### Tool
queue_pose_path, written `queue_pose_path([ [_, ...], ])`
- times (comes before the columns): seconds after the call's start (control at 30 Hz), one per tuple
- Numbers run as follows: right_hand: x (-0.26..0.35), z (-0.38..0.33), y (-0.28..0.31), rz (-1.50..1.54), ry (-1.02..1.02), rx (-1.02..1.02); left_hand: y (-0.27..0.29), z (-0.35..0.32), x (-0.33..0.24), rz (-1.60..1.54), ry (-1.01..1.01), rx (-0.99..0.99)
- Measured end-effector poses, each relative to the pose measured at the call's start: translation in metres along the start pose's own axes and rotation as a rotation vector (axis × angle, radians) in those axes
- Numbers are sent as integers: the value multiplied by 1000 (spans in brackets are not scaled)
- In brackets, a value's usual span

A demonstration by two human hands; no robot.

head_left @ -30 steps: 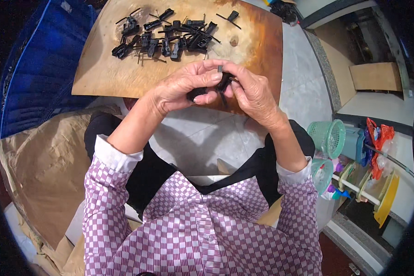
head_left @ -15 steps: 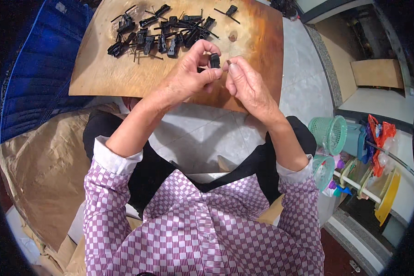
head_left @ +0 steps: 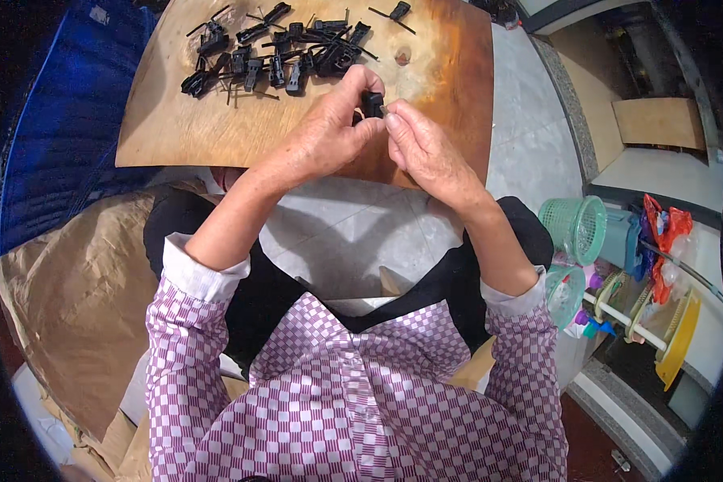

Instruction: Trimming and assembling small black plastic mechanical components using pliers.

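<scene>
Above the near edge of the wooden board, my left hand is closed round a small black plastic part, gripped between thumb and fingers. My right hand meets it from the right. Its thumb and forefinger pinch a tiny thin piece against the black part's side; the piece is too small to name. Farther back on the board lies a loose pile of similar black plastic parts with thin prongs. One such part lies apart at the back right.
A blue ribbed sheet stands left of the board, with brown paper below it. On the right are a green basket, a blue-grey container, red plastic bags and a yellow rack. Grey tiles cover the floor.
My right hand has moved slightly left, bringing the tiny piece from just beside the black part up against it. My left hand still holds the part.
</scene>
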State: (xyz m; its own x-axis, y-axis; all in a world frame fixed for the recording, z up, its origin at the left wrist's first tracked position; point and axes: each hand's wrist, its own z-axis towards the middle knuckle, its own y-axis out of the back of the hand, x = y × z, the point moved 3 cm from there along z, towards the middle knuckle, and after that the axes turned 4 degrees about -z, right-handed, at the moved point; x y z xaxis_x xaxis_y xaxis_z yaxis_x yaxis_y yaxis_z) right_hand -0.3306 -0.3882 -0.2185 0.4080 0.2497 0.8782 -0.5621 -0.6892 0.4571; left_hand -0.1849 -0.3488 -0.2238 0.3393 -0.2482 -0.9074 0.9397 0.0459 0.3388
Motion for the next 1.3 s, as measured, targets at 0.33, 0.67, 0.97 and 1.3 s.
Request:
queue_pose_path([
  [0.33,-22,14,-12,-16,52,-133,-9,3,-7,266,-31,-92],
  [0.67,2,9,3,441,-88,-158,15,10,-10,-980,272,-82],
  [0.97,4,11,10,652,33,-150,12,8,-5,-1131,322,11],
  [1.3,4,9,12,766,-54,73,0,-1,-8,-1135,351,274],
])
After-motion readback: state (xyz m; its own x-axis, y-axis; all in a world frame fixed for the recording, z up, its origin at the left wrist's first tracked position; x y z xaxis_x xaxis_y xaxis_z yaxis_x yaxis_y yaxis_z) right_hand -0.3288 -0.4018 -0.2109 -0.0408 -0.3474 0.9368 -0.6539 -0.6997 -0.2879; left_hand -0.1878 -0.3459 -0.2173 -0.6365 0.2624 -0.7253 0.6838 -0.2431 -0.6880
